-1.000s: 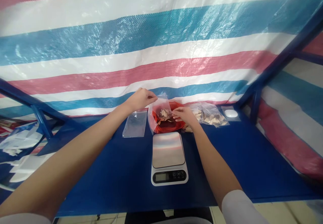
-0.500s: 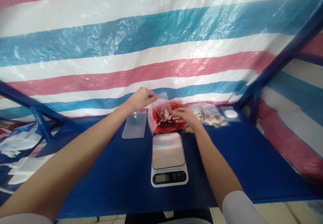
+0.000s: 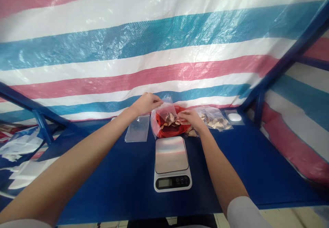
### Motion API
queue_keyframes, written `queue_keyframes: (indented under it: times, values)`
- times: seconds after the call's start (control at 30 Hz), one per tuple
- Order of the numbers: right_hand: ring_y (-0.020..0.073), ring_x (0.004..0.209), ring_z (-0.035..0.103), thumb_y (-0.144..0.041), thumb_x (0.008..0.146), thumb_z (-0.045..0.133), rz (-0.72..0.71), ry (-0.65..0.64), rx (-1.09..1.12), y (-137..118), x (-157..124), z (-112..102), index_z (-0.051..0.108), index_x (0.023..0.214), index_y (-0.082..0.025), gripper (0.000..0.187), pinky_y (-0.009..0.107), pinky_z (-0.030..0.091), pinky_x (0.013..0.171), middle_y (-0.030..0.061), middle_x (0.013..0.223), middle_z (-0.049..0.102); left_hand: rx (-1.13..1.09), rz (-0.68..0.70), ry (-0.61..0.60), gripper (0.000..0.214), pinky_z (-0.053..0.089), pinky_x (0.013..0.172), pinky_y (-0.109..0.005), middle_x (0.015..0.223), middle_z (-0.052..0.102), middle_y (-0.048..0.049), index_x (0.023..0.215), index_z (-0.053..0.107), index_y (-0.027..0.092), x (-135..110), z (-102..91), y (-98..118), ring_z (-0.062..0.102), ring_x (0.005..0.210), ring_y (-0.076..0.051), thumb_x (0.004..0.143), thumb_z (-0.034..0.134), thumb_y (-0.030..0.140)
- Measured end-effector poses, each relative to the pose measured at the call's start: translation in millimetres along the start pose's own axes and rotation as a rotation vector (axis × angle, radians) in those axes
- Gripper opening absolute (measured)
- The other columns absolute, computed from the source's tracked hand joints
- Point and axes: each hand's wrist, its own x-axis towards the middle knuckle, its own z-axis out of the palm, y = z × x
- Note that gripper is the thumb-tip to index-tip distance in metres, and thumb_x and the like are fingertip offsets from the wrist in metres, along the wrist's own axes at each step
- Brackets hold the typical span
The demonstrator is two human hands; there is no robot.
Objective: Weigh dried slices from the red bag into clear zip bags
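My left hand [image 3: 149, 102] pinches the upper edge of a clear plastic bag [image 3: 167, 109], which hangs over an open red plastic bag [image 3: 177, 131]. Pale dried slices [image 3: 170, 118] show in and behind the clear bag; which of them lie inside it I cannot tell. My right hand [image 3: 189, 117] is at the clear bag's right side, over the red bag's rim, with its fingers drawn together. What those fingers hold, if anything, is hidden. In front of the red bag stands a kitchen scale [image 3: 171, 155] with a bare metal plate.
Flat clear bags [image 3: 137, 128] lie left of the red bag. Filled bags of slices [image 3: 217, 121] lie to its right, beside a white mouse-shaped object [image 3: 234, 117]. Striped sheeting [image 3: 144, 63] rises behind the blue table [image 3: 115, 183], between blue frame bars [image 3: 259, 108].
The view has shifted slightly. My left hand still holds the clear bag, a little lower, and my right hand's fingers have drawn closer together beside it.
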Motion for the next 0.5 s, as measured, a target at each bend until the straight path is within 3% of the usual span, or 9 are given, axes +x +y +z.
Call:
queue_keyframes:
  times: [0.2,0.5]
  values:
    - [0.0166,0.071,0.074,-0.019,0.079,0.074,0.035,-0.029,0.059,1.0,1.1,2.1,0.074,0.081,-0.013,0.006,0.026,0.063,0.070,0.0085,0.081,0.077,-0.007,-0.022,0.009,0.036,0.043,0.062,-0.028,0.065,0.071,-0.0036,0.069,0.074,0.018,-0.5,-4.5,2.6,0.060,0.061,-0.016,0.087,0.053,0.042]
    - [0.0144,0.065,0.073,-0.015,0.076,0.073,0.031,0.035,0.061,-0.7,1.0,-0.5,0.076,0.077,-0.013,0.004,0.020,0.061,0.065,0.0065,0.070,0.076,-0.008,-0.019,-0.027,0.035,0.042,0.057,-0.026,0.062,0.070,-0.0023,0.067,0.074,0.017,2.1,-9.7,5.2,0.059,0.058,-0.014,0.084,0.055,0.041]
